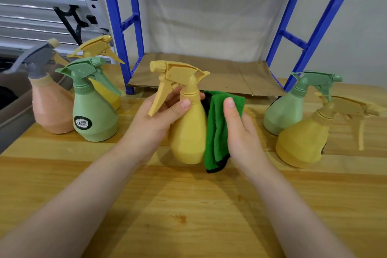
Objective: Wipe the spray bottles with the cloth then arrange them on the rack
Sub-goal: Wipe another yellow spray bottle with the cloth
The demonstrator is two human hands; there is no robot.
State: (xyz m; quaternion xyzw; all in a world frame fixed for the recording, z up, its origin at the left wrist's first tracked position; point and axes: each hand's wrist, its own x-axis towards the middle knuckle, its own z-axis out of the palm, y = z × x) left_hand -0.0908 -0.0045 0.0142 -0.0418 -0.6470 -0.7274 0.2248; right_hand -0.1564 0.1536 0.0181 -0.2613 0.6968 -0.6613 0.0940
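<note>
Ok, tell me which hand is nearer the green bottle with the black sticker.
Left. The left hand, holding the yellow bottle, sits just right of the green sticker bottle. The right hand, pressing the cloth, lies beyond that yellow bottle.

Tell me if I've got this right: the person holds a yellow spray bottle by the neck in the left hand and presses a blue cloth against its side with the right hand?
Nearly. The cloth is green with a dark edge, not blue; the head view shows it. The rest holds: the left hand holds the yellow spray bottle by the neck, and the right hand presses the cloth against its side.
</note>
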